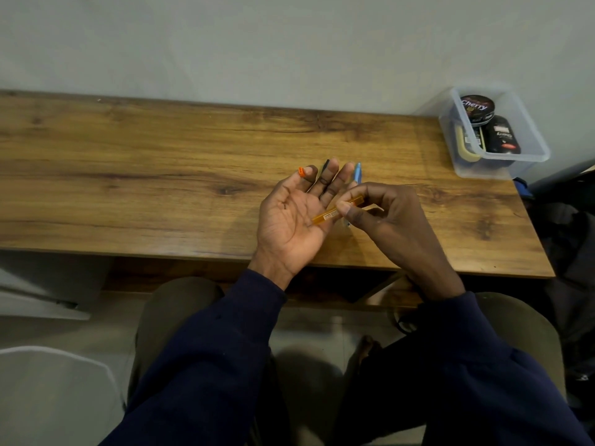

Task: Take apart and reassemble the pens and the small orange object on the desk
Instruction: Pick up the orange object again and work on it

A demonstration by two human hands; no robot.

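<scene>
My right hand (pixel 383 217) pinches a translucent orange pen barrel (pixel 335 214) between thumb and fingers, its left end lying across my left palm. My left hand (pixel 296 214) is held palm up over the wooden desk (pixel 128 175), fingers spread. A small orange cap (pixel 301 171) lies on the desk just beyond my left thumb tip. A black pen (pixel 325 168) and a blue pen (pixel 357 172) lie on the desk behind my left fingers, mostly hidden by them. A small tip shows under my right thumb; I cannot tell what it is.
A clear plastic box (pixel 528 149) with dark polish tins stands at the desk's far right corner. A wall runs right behind the desk. A dark bag (pixel 566 214) sits to the right. My knees are under the front edge.
</scene>
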